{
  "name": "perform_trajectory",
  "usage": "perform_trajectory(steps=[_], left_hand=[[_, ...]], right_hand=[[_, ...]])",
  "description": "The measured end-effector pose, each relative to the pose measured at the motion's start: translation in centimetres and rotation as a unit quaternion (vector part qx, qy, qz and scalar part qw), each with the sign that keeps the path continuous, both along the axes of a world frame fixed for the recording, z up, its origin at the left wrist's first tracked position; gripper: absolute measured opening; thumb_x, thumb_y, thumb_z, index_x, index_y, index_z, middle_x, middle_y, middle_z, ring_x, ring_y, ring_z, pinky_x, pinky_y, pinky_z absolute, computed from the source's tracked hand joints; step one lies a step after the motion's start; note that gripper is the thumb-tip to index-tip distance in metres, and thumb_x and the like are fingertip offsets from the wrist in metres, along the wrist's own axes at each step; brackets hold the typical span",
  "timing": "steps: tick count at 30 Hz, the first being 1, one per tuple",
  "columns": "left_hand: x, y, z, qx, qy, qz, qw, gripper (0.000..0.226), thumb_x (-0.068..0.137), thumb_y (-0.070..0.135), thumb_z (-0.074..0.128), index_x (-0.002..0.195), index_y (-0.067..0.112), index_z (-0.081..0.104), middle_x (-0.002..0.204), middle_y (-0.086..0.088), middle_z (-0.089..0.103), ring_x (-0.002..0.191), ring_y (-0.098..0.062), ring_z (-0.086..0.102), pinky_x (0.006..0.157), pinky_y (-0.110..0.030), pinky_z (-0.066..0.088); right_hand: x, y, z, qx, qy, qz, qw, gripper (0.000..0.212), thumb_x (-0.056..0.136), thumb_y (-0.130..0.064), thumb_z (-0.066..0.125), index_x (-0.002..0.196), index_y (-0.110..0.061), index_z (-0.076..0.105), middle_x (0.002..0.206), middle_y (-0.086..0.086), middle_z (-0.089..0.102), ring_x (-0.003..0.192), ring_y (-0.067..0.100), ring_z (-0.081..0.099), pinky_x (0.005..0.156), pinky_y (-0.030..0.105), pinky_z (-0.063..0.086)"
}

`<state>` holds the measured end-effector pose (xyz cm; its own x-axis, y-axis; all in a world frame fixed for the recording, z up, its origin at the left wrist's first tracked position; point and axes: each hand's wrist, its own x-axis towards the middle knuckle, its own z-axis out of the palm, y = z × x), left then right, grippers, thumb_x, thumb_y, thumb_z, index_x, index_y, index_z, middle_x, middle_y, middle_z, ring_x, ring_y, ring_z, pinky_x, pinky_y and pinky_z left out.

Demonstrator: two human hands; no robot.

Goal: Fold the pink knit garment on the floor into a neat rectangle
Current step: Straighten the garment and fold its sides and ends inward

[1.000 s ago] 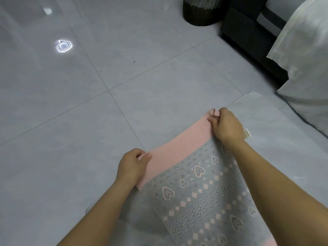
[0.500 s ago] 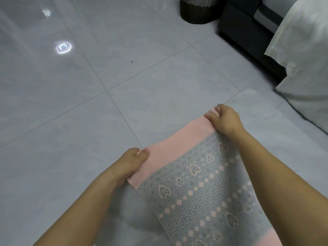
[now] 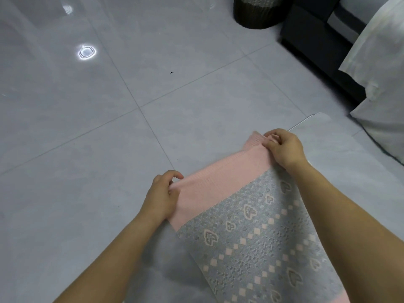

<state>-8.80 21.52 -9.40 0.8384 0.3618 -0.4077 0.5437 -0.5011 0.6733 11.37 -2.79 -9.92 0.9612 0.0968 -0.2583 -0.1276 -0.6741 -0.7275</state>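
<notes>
Stretching between two bare hands, the knit garment [image 3: 251, 226] shows a plain pink ribbed band along its far edge and, below that, a grey field patterned with small hearts, pink squares and fine dotted rows. It runs from that band down toward the bottom right of the view, over the grey tiled floor [image 3: 109, 149]; whether its far edge touches the tiles or hangs just above them cannot be told. The left hand [image 3: 162, 196] pinches the near-left corner of the pink band, thumb on top and fingers curled beneath. The right hand [image 3: 284, 147] pinches the far-right corner, where the band bunches into a small fold under its knuckles. Both forearms reach forward from the bottom of the view, the right one crossing over the garment's right side.
</notes>
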Motion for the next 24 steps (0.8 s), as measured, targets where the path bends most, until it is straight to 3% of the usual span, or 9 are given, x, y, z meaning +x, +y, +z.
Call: perform_trajectory(steps=[2,4,7,10,13,16,18,21,24], left_hand=[[-0.3,-0.1,-0.4,0.025,-0.035,0.005,0.999,0.028,0.088,0.006,0.05,0.102,0.031,0.055,0.092,0.0,0.047,0.073,-0.004,0.047,0.063,-0.012,0.034],[-0.5,-0.1,-0.7,0.029,-0.052,0.032,0.998,0.03,0.088,0.009,0.054,0.112,0.027,0.054,0.093,-0.001,0.048,0.075,-0.005,0.047,0.069,-0.017,0.04],[-1.0,0.2,-1.8,0.047,0.039,0.051,0.997,0.04,0.086,0.019,0.061,0.123,0.025,0.048,0.11,-0.004,0.049,0.093,-0.015,0.051,0.085,-0.03,0.042],[-1.7,0.3,-2.2,0.051,0.044,0.033,0.997,0.02,0.087,0.034,0.057,0.107,0.03,0.058,0.12,0.0,0.052,0.115,-0.021,0.046,0.095,-0.032,0.038],[-2.9,-0.1,-1.6,0.046,0.025,0.012,0.999,0.012,0.085,0.042,0.059,0.085,0.03,0.062,0.112,0.01,0.051,0.111,-0.011,0.04,0.092,-0.027,0.033],[-3.9,-0.5,-1.2,0.069,0.013,0.035,0.997,0.013,0.078,0.037,0.07,0.078,0.029,0.06,0.101,0.009,0.054,0.103,-0.014,0.045,0.085,-0.026,0.035],[-4.4,-0.7,-1.3,0.059,0.003,0.052,0.997,0.015,0.078,0.032,0.071,0.082,0.027,0.058,0.093,0.009,0.055,0.097,-0.017,0.05,0.08,-0.029,0.039],[-4.7,-0.8,-1.4,0.022,0.036,0.044,0.998,0.03,0.079,0.036,0.068,0.106,0.027,0.058,0.092,0.011,0.054,0.094,-0.017,0.053,0.085,-0.036,0.045],[-4.3,-0.6,-1.3,0.017,0.036,0.052,0.998,0.015,0.075,0.038,0.071,0.083,0.039,0.058,0.087,0.01,0.054,0.091,-0.017,0.054,0.081,-0.035,0.046]], right_hand=[[-0.1,0.2,0.3,-0.011,-0.049,-0.011,0.999,0.008,0.084,-0.019,0.062,0.091,-0.018,0.066,0.088,0.001,0.063,0.088,0.016,0.054,0.078,0.025,0.04],[-0.2,0.1,0.4,-0.011,-0.075,-0.025,0.997,0.008,0.085,-0.022,0.061,0.089,-0.019,0.067,0.087,0.001,0.065,0.089,0.017,0.056,0.08,0.029,0.045],[-0.2,-0.3,0.2,-0.101,-0.075,0.06,0.99,0.019,0.087,-0.027,0.059,0.101,-0.018,0.069,0.105,0.006,0.068,0.103,0.026,0.058,0.09,0.037,0.045],[-0.2,-0.5,0.1,-0.174,-0.076,0.129,0.973,0.033,0.087,-0.028,0.061,0.116,-0.012,0.061,0.115,0.014,0.058,0.106,0.033,0.055,0.09,0.037,0.041],[-0.9,-1.2,0.3,-0.202,-0.103,0.096,0.969,0.032,0.084,-0.031,0.065,0.103,-0.007,0.062,0.107,0.017,0.056,0.097,0.036,0.055,0.082,0.039,0.042],[-1.7,-2.2,0.2,-0.248,-0.175,0.09,0.949,0.026,0.085,-0.032,0.063,0.089,-0.007,0.063,0.095,0.015,0.058,0.091,0.037,0.053,0.079,0.04,0.036],[-2.1,-2.1,0.7,-0.203,-0.175,0.071,0.961,0.017,0.088,-0.024,0.058,0.088,-0.007,0.059,0.085,0.014,0.057,0.084,0.036,0.052,0.073,0.039,0.034],[-3.0,-1.7,1.4,-0.088,-0.126,0.024,0.988,0.015,0.092,-0.022,0.05,0.094,-0.007,0.047,0.073,0.013,0.054,0.07,0.033,0.048,0.063,0.037,0.035],[-3.4,-1.6,1.3,-0.091,-0.106,0.019,0.99,0.016,0.094,-0.023,0.048,0.097,-0.008,0.045,0.074,0.015,0.055,0.071,0.036,0.05,0.064,0.039,0.038]])
